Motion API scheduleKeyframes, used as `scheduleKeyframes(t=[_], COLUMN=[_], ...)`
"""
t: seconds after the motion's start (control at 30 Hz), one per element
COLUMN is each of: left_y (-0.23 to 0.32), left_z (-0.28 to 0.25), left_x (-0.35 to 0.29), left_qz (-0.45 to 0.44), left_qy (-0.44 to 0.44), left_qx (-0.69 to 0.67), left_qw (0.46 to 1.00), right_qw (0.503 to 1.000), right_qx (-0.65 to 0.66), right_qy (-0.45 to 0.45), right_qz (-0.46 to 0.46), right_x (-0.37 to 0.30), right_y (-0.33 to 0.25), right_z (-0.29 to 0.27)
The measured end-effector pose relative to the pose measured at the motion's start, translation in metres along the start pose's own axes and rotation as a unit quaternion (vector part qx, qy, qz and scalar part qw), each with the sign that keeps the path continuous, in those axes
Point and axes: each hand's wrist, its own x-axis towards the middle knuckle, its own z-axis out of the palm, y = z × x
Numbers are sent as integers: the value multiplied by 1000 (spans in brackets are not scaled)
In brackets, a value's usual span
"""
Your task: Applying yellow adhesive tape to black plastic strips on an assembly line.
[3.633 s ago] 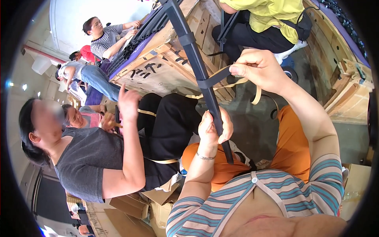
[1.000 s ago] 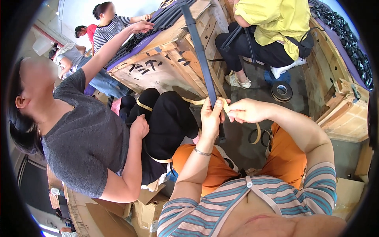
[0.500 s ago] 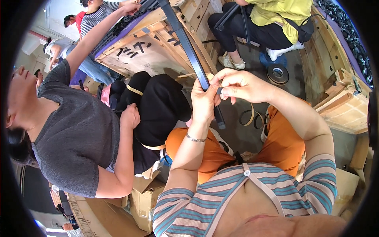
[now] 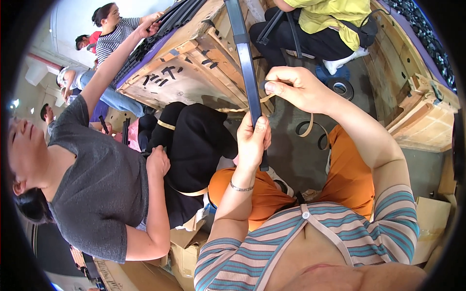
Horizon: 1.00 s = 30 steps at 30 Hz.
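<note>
My left hand is closed around the lower part of a long, dark, flat-sided bar, its thumb lying along the front. The bar stands nearly upright and runs out past the upper edge of the view. To its right, my right hand pinches a narrow strip of tape between thumb and forefinger, apart from the bar. Black shows at the fingertips, while the strip's other side is tan. Part of the strip passes leftward behind the bar, and a curled length hangs below my right hand.
A black tape roll lies on the floor ahead. Close on my left sits a co-worker in a grey shirt, one arm reaching to dark bars on a wooden crate. Another person in yellow sits ahead; a crate stands at right.
My right hand has drawn up and away from the bar with the strip. My left hand and the bar's lower end have moved down, and the bar stands more upright.
</note>
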Motion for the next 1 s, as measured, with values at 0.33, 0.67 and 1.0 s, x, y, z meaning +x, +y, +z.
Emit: scheduleKeyframes(t=[0.33,0.67,1.0], left_y=[-1,-1,-2], left_z=[3,2,2], left_x=[-2,-3,-4], left_qz=[-9,1,-12], left_qy=[-15,-16,-16], left_qx=[6,20,22], left_qw=[1000,1000,1000], right_qw=[999,1000,999], right_qx=[24,-2,-43], right_qy=[37,11,12], right_qz=[-19,4,0], right_x=[6,5,4], right_y=[1,1,-2], right_z=[1,-3,-7])
